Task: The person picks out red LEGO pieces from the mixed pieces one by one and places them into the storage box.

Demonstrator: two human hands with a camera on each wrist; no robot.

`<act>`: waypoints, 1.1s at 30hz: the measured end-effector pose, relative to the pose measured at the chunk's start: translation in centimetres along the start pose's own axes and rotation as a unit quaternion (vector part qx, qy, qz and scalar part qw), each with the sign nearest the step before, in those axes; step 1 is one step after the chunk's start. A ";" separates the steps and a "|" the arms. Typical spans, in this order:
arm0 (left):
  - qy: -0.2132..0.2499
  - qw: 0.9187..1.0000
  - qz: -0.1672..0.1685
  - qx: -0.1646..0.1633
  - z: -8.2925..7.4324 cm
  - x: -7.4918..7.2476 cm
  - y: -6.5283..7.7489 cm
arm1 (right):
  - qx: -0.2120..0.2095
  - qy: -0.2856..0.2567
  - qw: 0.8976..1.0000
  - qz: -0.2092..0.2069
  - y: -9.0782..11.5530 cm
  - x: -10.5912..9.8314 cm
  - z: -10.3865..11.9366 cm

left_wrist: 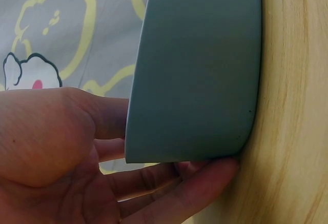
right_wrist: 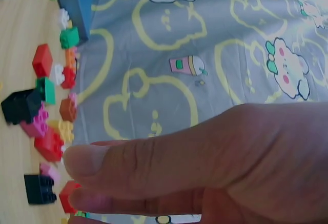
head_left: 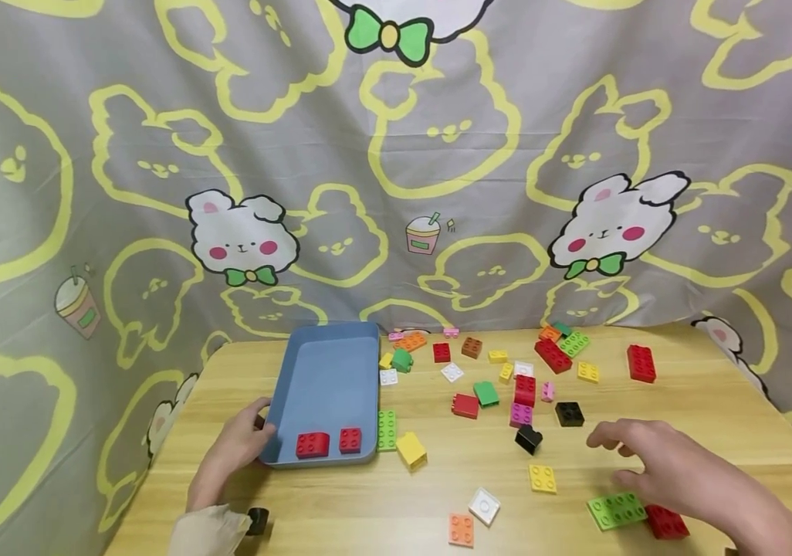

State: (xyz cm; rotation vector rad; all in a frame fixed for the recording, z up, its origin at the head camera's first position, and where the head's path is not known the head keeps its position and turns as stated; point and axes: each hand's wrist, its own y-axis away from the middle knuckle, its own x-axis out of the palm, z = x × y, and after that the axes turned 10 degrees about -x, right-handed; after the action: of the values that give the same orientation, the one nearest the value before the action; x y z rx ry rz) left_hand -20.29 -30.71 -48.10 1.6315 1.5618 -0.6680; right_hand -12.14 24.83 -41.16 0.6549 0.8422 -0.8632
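Nearest, an orange brick (head_left: pixel 461 530) and a white brick (head_left: pixel 484 506) lie close together on the table (head_left: pixel 340 510); a small black brick (head_left: pixel 258 521) sits by the left sleeve (head_left: pixel 210 533). Toward the near right corner, a lime brick (head_left: pixel 617 510) lies beside a red brick (head_left: pixel 667 523) partly covered by the right forearm. There the right hand (head_left: pixel 656 459) is released, its thumb and fingers apart, with bare wood between it and the table's right edge.

The left hand (head_left: pixel 242 437) grasps the blue tray (head_left: pixel 377 371) at its left wall, close to the near left corner. Two red bricks (head_left: pixel 350 441) sit along the tray's near wall; plain blue floor runs from them to its far wall. A green brick (head_left: pixel 386 430) and a yellow block (head_left: pixel 411 450) crowd its right wall and near right corner, while bare wood borders the near wall.

Farther, mixed bricks (head_left: pixel 522 415) cluster right of the table's middle, others scattering toward its far edge, where the curtain (head_left: pixel 340 154) hangs.
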 end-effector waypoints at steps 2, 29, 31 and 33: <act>0.001 1.000 0.002 -0.002 0.3 -0.1 0.1 | 0.017 0.001 1.000 0.003 0.1 -0.1 -0.2; -0.014 1.000 0.019 -0.001 0.3 -0.5 -0.2 | 0.071 -0.012 0.997 0.012 2.8 3.6 -4.5; -0.012 1.000 0.022 -0.002 0.2 -0.4 -0.3 | 0.069 -0.011 0.998 0.010 2.8 3.9 -4.6; -0.013 1.000 0.023 -0.001 0.0 -0.4 -0.4 | 0.071 -0.011 0.997 0.009 2.8 4.1 -4.7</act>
State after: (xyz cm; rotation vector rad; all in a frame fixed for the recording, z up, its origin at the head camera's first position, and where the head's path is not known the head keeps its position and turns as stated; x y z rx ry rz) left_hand -20.71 -30.94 -47.87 1.6462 1.5024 -0.6614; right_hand -9.90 28.29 -46.59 0.7748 0.7592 -0.9174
